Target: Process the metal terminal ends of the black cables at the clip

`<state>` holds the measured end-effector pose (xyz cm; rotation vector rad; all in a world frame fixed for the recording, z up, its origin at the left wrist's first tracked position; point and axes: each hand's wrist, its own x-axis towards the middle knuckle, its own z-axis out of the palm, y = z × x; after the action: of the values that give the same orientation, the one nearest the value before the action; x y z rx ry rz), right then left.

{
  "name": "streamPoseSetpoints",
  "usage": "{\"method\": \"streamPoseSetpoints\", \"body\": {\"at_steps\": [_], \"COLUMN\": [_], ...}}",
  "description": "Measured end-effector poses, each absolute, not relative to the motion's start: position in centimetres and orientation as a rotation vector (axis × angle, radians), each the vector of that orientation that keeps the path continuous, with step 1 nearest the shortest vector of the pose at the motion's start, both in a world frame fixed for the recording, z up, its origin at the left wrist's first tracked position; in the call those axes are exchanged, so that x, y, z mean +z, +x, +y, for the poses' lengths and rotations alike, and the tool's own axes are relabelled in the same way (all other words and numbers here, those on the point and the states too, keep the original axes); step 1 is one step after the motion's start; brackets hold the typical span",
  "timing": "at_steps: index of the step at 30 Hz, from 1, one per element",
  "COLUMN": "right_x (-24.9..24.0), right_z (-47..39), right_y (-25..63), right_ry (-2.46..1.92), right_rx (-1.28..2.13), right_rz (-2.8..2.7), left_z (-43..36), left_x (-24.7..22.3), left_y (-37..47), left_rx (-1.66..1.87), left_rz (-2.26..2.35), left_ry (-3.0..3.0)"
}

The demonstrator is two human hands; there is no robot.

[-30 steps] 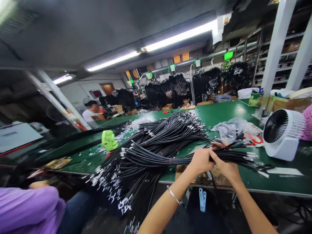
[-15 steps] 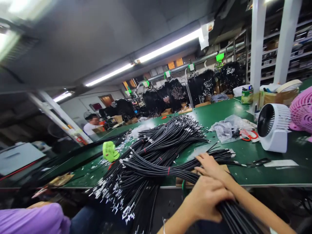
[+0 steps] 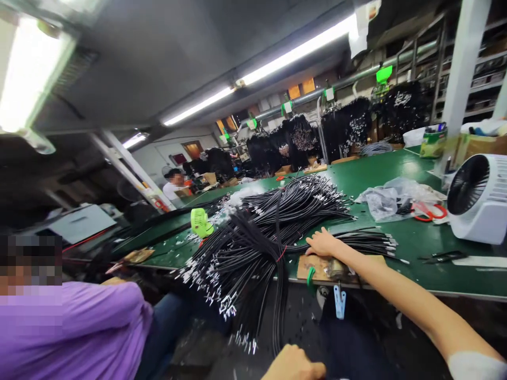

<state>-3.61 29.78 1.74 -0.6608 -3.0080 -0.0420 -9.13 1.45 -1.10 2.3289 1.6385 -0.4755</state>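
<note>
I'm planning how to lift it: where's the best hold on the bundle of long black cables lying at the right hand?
Probably just right of the right hand, coming from above: there the bundle of long black cables lies gathered side by side on the green table, while its silvery tips spread at the right end.

Kinda murky in here tbh. Light's from the tubes overhead, plus a blown-out lamp on the near left. The ceiling goes dull grey, and it's nearly black under the table, whose far side catches some glare. Black cables smear mid-frame, far shelves look mushy, and the fan on the right seems stretched by the wide lens.
</note>
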Motion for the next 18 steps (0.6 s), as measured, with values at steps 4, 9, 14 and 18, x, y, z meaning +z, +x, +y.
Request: {"method": "streamPoseSetpoints", "body": {"at_steps": [4,9,14,18], "right_x": [1.2,1.3,2.2,1.9], "right_z": [30.1,30.0,28.0,24.8], "right_y": [-4.0,-2.4,1.0,5.7], "right_ry": [-0.685,-0.686,-0.708,-0.735], "right_rx": [0.015,0.142,0.244,0.287], "right_rz": [-2.982,-2.899,-2.626,-2.378], "left_z": [0.6,2.9,5.3,5.5], "left_x": [-4.0,-7.9,-7.7,-5.9], "left_y": [-10.4,-5.3,-1.3,-2.1], "left_rx": [-0.690,-0.532,-0.318,-0.180], "left_rz": [1.713,1.305,0.966,0.867], "left_ry": [2.271,2.606,2.849,2.902]}}
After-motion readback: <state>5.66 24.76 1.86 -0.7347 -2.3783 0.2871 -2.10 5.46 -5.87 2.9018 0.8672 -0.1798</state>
